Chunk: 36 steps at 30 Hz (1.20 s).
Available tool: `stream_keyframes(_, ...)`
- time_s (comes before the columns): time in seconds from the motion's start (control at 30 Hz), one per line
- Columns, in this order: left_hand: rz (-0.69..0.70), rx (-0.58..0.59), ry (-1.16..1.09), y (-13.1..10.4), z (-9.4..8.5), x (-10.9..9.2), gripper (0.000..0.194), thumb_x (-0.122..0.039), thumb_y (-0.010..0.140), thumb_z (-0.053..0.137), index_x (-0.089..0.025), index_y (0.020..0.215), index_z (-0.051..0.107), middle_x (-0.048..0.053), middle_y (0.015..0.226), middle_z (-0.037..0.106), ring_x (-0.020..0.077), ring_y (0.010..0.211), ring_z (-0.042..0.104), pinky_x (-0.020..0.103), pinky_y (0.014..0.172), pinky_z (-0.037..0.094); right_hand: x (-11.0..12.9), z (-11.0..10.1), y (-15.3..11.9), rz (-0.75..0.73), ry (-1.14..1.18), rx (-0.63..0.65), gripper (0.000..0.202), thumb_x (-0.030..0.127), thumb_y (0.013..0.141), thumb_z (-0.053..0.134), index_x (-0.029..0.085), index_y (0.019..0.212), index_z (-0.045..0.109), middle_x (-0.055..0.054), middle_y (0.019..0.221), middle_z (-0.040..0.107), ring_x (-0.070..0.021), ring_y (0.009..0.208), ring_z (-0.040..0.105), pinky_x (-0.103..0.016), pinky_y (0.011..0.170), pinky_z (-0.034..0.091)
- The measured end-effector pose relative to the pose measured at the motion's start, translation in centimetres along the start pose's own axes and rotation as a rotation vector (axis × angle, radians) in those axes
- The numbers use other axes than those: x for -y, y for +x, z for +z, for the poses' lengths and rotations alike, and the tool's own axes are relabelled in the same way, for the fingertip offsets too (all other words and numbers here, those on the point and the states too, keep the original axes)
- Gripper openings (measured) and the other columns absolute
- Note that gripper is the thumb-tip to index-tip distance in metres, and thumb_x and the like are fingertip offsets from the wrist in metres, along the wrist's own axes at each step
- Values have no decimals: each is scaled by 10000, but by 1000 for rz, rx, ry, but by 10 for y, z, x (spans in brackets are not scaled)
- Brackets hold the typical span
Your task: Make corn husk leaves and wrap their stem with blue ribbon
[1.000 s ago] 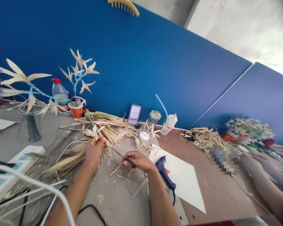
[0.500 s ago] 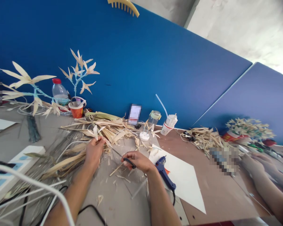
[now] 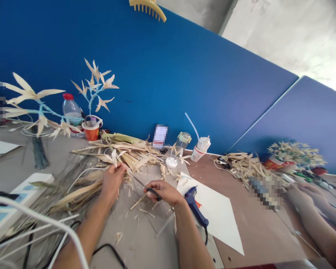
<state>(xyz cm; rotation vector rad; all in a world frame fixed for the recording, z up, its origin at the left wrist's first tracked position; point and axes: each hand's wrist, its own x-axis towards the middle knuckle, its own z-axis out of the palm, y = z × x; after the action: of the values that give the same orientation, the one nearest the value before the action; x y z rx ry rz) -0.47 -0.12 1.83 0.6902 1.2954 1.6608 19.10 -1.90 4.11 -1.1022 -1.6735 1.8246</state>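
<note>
Left hand (image 3: 112,179), left of the blue glue gun (image 3: 196,207), thumb and fingertips pinched closed on a pale husk flower (image 3: 114,157), petals pointing up. Right hand (image 3: 162,192), just left of the glue gun, fingers curled round the black handles of scissors (image 3: 155,195), blades aimed at the left hand; can't tell if they touch the flower. Glue gun itself lies on white paper (image 3: 226,220), no writing readable on either. Husk scraps (image 3: 137,205) on the table (image 3: 134,243) left of the glue gun. Beyond and left of it: husk pile (image 3: 137,153), phone (image 3: 160,136) with screen pixelated, red paper cup (image 3: 91,133) with yellowish print too small to read, red-capped bottle (image 3: 72,112), its label illegible. Straight beyond it: white cup (image 3: 197,153) with a red band, lettering unclear. Far left of it: white power strip (image 3: 19,205), blue patches, markings unreadable. Well right of it: co-worker's hands (image 3: 299,196) near a pixelated item (image 3: 266,192), another husk pile (image 3: 242,166) beyond
</note>
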Motion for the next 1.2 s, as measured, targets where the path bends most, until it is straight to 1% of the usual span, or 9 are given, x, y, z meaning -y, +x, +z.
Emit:
stream_keyframes(0.23, 7, -8, 13, 3, -1, 3, 286, -362, 583, 698, -173, 742, 554, -100, 446, 400, 45, 365, 276, 190, 377, 215, 0, -1, -1, 0, -26, 7, 243, 339, 655, 681, 148, 803, 662, 55, 528, 515, -71, 494, 440, -207, 505, 292)
stream_keyframes(0.4, 26, 4, 28, 2, -1, 1, 267, -361, 584, 686, -181, 716, 540, -103, 434, 374, 51, 348, 280, 203, 376, 216, 1, 1, -1, 12, -41, -7, 245, 339, 666, 670, 143, 813, 664, 53, 531, 513, -71, 499, 441, -206, 510, 294)
stream_keyframes(0.57, 24, 9, 47, 1, -1, -1, 268, -370, 578, 684, -181, 705, 541, -101, 436, 371, 55, 352, 290, 209, 379, 212, -3, 1, 2, -5, -38, 8, 247, 343, 675, 675, 141, 816, 659, 51, 536, 511, -70, 496, 443, -200, 506, 300)
stream_keyframes(0.77, 7, 6, 20, 1, -2, 0, 306, -385, 565, 702, -173, 730, 554, -84, 463, 430, 54, 366, 302, 204, 384, 221, -8, -2, 3, 13, -49, 10, 270, 353, 670, 692, 147, 841, 658, 46, 559, 524, -69, 506, 450, -192, 511, 314)
stream_keyframes(1.0, 3, -15, 53, 3, -3, 3, 312, -387, 567, 702, -166, 743, 570, -60, 507, 481, 65, 391, 332, 213, 396, 244, -10, -4, 4, 18, -86, 28, 313, 377, 659, 715, 150, 868, 664, 48, 552, 517, -72, 519, 438, -194, 514, 314)
stream_keyframes(1.13, 13, -11, 82, 5, -3, 5, 314, -394, 570, 693, -158, 743, 577, -33, 563, 536, 78, 432, 382, 217, 421, 270, -11, -6, 4, 15, -124, 33, 295, 352, 674, 704, 141, 876, 662, 44, 570, 522, -70, 518, 430, -197, 523, 314)
stream_keyframes(1.2, 23, -16, 111, 6, -4, 6, 305, -395, 576, 684, -156, 734, 583, -29, 568, 544, 79, 436, 382, 219, 426, 268, -10, -6, 4, 16, -150, 26, 281, 336, 683, 697, 139, 881, 663, 46, 567, 517, -70, 519, 422, -198, 523, 308)
